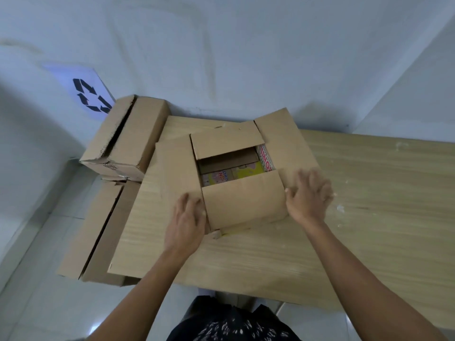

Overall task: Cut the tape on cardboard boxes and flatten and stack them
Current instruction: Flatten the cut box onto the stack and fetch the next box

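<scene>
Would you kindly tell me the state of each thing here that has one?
Box on table: flaps open, packets inside, not flattened.
Upper side box: top seam parted, not flattened.
Lower side box: seam parted.
Left hand: touches near flap's left edge.
Right hand: touches near flap's right edge.

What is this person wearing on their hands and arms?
Nothing I can make out: the left hand and right hand are without gloves, and both forearms are uncovered, with no watch or bracelet. Below them is a dark garment with small white marks.
</scene>
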`<state>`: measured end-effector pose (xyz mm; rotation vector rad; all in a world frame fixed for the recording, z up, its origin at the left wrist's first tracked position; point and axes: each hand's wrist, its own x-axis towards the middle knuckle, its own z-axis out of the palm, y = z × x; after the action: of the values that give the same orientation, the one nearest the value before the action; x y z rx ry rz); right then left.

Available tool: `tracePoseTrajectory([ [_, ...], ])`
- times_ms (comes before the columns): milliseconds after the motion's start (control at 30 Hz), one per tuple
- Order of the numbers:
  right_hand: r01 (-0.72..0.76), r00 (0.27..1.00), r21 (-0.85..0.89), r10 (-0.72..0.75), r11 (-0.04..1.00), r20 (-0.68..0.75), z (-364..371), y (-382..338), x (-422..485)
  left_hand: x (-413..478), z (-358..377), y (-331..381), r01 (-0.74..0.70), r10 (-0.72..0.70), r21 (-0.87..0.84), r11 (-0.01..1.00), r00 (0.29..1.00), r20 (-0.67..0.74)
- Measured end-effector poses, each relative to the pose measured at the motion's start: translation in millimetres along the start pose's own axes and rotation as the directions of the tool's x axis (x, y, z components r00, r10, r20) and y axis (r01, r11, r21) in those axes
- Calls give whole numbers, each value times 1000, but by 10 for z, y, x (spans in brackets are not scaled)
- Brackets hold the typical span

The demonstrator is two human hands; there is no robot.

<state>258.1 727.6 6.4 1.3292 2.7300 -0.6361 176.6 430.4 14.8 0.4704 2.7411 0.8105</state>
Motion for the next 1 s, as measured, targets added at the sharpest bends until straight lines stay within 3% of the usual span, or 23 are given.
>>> tracePoseTrajectory([
  [67, 30, 972, 11, -31, 999, 232, 82, 24, 44, 111, 31, 139, 17, -17, -2, 1000, 1000, 19],
  [133, 105, 949, -21, -94, 994, 299, 106, 74, 85, 213, 23, 214, 19, -21, 97, 995, 1000, 20],
  [167, 90, 958, -9, -84, 996, 274, 61, 57, 70, 283, -6, 220, 36, -38, 123, 992, 999, 13],
  [267, -47, 998, 105, 50, 993, -27, -60, -83, -143, 592, -149, 234, 53, -50, 130, 990, 998, -29],
  [333, 32, 990, 30, -27, 999, -137, -71, -307, -466, 888, -253, 252, 12, -5, 189, 982, 999, -38],
  [367, 90, 989, -14, -91, 996, -113, -75, -445, -665, 1044, -306, 258, -7, 12, 204, 979, 1000, -19],
  [433, 137, 988, -36, -134, 990, 75, 52, -671, -970, 1372, -388, 239, -47, 37, 202, 978, 998, 56],
  [500, 72, 958, 2, -70, 997, 279, 197, -814, -1147, 1685, -434, 170, -105, 66, 247, 963, 985, 161],
  [567, -1, 937, 85, -29, 996, 348, 332, -842, -1190, 1966, -470, 91, -186, 101, 336, 923, 961, 256],
  [667, 9, 943, 166, -64, 986, 328, 417, -716, -1038, 2245, -505, 3, -278, 133, 390, 878, 924, 360],
  [767, 49, 949, 115, -83, 992, 305, 319, -584, -729, 2313, -528, -50, -285, 104, 438, 852, 914, 393],
  [900, -111, 970, -90, 128, 990, 206, 103, -784, -337, 2077, -543, 5, -232, 53, 499, 835, 936, 347],
  [1000, -184, 956, -84, 198, 979, 215, 94, -1123, -281, 1839, -518, 61, -168, 39, 432, 886, 955, 293],
])
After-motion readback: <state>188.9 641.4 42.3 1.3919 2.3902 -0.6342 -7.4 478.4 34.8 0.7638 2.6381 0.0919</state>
